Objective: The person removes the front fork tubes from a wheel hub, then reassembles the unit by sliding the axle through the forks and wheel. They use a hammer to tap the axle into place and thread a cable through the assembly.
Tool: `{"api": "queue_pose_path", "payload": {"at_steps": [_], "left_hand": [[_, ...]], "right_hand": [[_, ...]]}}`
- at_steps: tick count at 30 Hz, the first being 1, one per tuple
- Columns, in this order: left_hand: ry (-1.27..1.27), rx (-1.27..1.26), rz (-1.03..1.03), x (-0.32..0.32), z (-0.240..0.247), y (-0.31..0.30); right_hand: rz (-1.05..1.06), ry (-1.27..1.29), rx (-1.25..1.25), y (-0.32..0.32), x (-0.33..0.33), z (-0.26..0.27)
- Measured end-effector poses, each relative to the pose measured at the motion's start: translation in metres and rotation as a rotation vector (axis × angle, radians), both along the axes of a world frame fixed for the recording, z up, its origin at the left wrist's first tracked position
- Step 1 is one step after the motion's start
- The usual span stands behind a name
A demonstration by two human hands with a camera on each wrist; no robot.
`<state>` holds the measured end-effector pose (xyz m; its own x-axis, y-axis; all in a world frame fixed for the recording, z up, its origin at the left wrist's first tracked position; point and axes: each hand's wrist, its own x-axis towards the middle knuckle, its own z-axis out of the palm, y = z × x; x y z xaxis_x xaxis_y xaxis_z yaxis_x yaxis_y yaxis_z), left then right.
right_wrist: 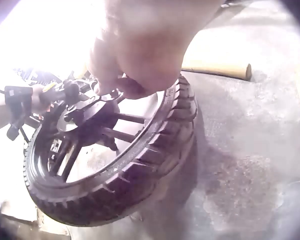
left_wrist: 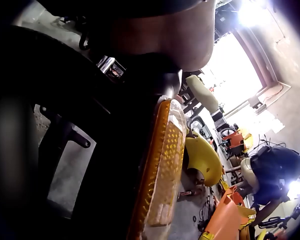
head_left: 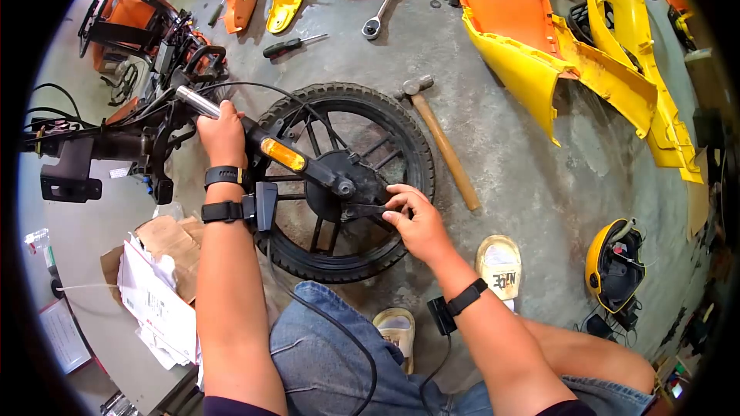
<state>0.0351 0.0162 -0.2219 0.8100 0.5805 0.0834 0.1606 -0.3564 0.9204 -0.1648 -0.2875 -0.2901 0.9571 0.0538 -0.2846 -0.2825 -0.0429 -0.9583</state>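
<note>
In the head view a black wheel [head_left: 420, 135] with a knobbly tyre lies tilted by the floor, joined to a fork leg [head_left: 254, 137] that carries an orange reflector [head_left: 283, 154]. My left hand [head_left: 222, 135] grips this leg just below its bright metal tube [head_left: 196, 100]. Thumb and fingers of my right hand [head_left: 420, 223] pinch the end of a dark flat lever [head_left: 362, 210] beside the wheel hub [head_left: 327, 185]. In the left wrist view the reflector [left_wrist: 162, 170] is close up. The right wrist view has the right hand [right_wrist: 140, 50] over the tyre [right_wrist: 155, 155], its fingertips partly hidden.
A hammer [head_left: 445, 142] lies right of the wheel. Farther off are a ratchet [head_left: 383, 8], a screwdriver [head_left: 289, 46] and yellow and orange body panels [head_left: 516, 54]. A yellow helmet [head_left: 609, 262] sits at right. Papers and cardboard [head_left: 158, 293] lie at left, near the vehicle's frame [head_left: 116, 142].
</note>
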Motion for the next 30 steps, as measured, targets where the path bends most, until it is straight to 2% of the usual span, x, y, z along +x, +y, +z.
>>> {"api": "queue_pose_path", "payload": {"at_steps": [2,5,7,8,10,12,15,16,19,20,22,26,28,30], "left_hand": [[0.0,-0.007,-0.02,0.0,-0.001,0.001],[0.017,-0.035,-0.003,-0.002,0.002,-0.002],[0.018,-0.033,-0.001,-0.003,0.003,-0.003],[-0.006,-0.032,0.008,-0.003,0.002,-0.004],[-0.031,-0.027,0.018,-0.005,0.004,-0.005],[0.029,0.028,-0.004,-0.006,0.007,-0.004],[0.036,0.029,0.004,-0.008,0.008,-0.004],[0.042,0.026,0.013,-0.009,0.008,-0.005],[0.007,0.022,0.016,-0.009,0.006,-0.005],[0.007,0.024,0.013,-0.01,0.006,-0.005],[0.007,0.021,-0.019,-0.012,0.007,-0.003],[0.015,-0.002,-0.029,-0.017,0.01,-0.003],[-0.011,-0.019,-0.078,-0.02,0.014,-0.005],[-0.005,-0.009,-0.07,-0.022,0.016,-0.007]], "right_hand": [[-0.038,-0.057,-0.017,-0.002,0.002,0.006],[0.021,-0.048,-0.042,-0.004,0.006,0.01],[-0.072,0.02,0.122,-0.005,0.008,0.009],[-0.07,0.022,0.125,-0.007,0.009,0.009],[-0.016,0.124,0.02,-0.013,0.015,0.015],[-0.043,0.03,0.01,-0.017,0.012,0.011],[0.158,0.0,-0.069,-0.028,0.008,0.014],[0.16,0.0,-0.069,-0.027,0.007,0.013],[-0.042,0.137,0.078,-0.016,0.001,-0.01],[-0.045,0.137,0.08,-0.018,-0.001,-0.022],[-0.037,0.308,0.024,-0.023,-0.001,-0.029],[-0.264,0.229,-0.038,-0.032,0.008,-0.036],[-0.291,0.241,0.006,-0.037,0.023,-0.034],[-0.371,0.096,-0.133,-0.041,0.039,-0.032]]}}
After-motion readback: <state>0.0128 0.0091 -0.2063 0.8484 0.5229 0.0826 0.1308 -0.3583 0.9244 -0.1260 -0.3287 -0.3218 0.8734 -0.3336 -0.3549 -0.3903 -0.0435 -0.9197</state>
